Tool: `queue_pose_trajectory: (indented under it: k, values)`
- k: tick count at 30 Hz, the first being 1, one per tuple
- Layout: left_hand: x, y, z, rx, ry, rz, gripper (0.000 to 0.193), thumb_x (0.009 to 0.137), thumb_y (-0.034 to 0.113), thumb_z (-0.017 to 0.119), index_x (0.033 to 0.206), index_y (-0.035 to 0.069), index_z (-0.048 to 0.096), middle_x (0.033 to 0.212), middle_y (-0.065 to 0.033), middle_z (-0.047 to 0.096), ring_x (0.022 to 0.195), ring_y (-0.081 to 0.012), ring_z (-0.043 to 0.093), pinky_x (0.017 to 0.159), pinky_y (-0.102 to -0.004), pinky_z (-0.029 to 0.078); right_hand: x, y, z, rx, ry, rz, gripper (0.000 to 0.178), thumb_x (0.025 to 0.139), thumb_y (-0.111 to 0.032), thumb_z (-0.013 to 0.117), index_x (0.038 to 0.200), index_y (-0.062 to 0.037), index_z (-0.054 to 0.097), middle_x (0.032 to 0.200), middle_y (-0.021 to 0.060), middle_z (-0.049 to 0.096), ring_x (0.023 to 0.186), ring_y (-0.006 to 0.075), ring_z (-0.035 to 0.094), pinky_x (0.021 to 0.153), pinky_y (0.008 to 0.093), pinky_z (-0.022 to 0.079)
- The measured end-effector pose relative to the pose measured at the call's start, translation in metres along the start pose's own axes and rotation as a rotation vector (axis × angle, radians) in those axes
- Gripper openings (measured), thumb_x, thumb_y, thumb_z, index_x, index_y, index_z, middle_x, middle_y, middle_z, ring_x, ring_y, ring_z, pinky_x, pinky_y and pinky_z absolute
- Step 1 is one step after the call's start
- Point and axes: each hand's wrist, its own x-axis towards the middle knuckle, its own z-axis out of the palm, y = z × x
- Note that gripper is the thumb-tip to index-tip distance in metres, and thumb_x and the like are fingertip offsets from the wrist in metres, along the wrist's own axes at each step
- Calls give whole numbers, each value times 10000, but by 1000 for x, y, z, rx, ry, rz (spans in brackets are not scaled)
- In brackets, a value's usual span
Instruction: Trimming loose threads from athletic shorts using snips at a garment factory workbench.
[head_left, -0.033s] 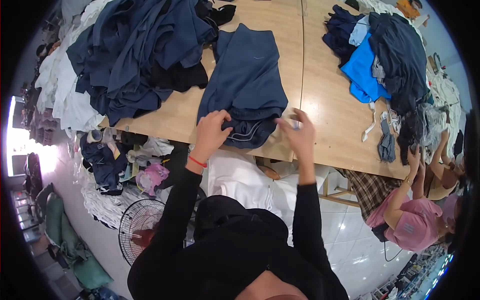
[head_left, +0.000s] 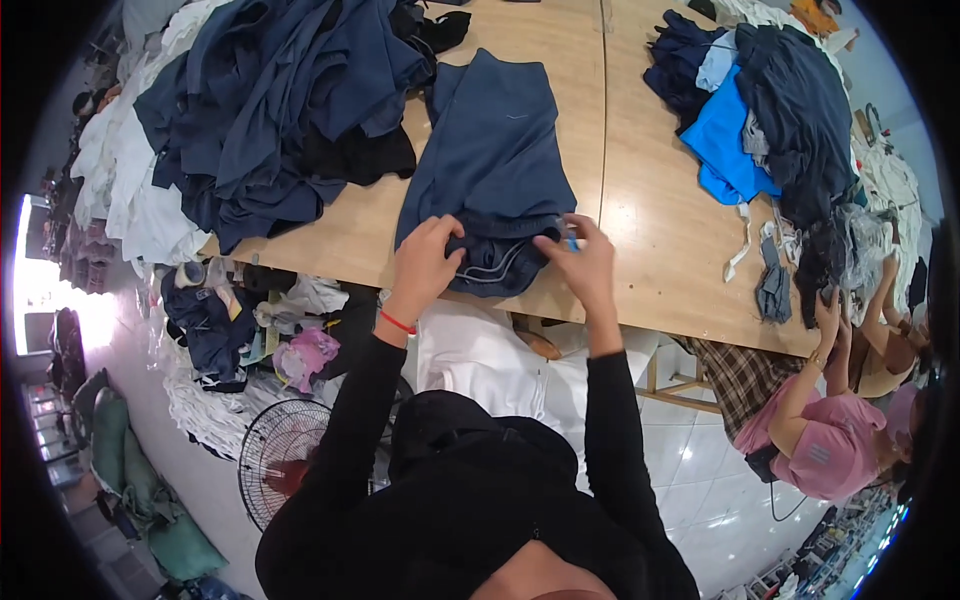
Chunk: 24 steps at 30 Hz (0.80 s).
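Note:
A navy blue garment (head_left: 495, 150) lies flat on the wooden table (head_left: 650, 240), its waistband with pale cords bunched at the near edge. My left hand (head_left: 425, 255) grips the left part of the waistband, a red band on its wrist. My right hand (head_left: 582, 262) pinches the right end of the waistband, with a small light-blue bit between its fingertips. Both arms wear black sleeves.
A big heap of dark blue clothes (head_left: 280, 100) fills the table's left, with white cloth (head_left: 130, 190) beside it. Another heap with a bright blue piece (head_left: 740, 140) lies at the right. A person in a pink top (head_left: 820, 440) works there. A floor fan (head_left: 290, 460) stands below.

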Motion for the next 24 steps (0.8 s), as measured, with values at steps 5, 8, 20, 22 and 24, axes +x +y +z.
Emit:
queue_pose_trajectory:
  k: [5, 8, 20, 22, 24]
  values:
    - [-24, 17, -37, -142, 661, -81, 347, 760, -109, 683, 1073, 30, 629, 947, -129, 617, 866, -317, 659, 751, -408, 545, -13, 21, -37, 3, 414, -43, 359, 731, 28, 709, 1087, -13, 738, 932, 157, 708, 824, 316, 698, 773, 396, 564]
    - [-55, -10, -28, 24, 539, 27, 486, 665, -156, 626, 1117, 25, 627, 972, -128, 589, 845, -294, 639, 713, -379, 546, -43, 19, -74, -70, 415, -80, 443, 712, 101, 662, 1137, -11, 721, 979, 137, 678, 855, 295, 664, 780, 357, 548]
    - [-83, -24, 30, -260, 424, -213, 421, 757, -106, 715, 1157, -9, 625, 1041, -120, 615, 879, -246, 641, 749, -347, 536, -134, 72, -52, 119, 208, 320, 568, 801, 86, 758, 1348, -42, 674, 1153, 72, 681, 931, 146, 617, 697, 266, 491]
    - [-83, -23, 27, -249, 426, -223, 392, 807, -66, 758, 1173, -11, 626, 1025, -118, 639, 842, -237, 653, 736, -335, 540, -126, 54, -67, 150, 130, 326, 665, 800, 92, 767, 1433, -56, 628, 1268, 78, 686, 957, 143, 619, 683, 252, 481]
    - [-80, -17, 24, -322, 427, -222, 385, 814, -63, 756, 1174, -10, 630, 1020, -121, 651, 821, -240, 661, 726, -334, 545, -123, 20, -85, 225, 65, 247, 812, 785, 130, 769, 1537, -59, 528, 1480, 73, 624, 784, 13, 500, 626, 176, 387]
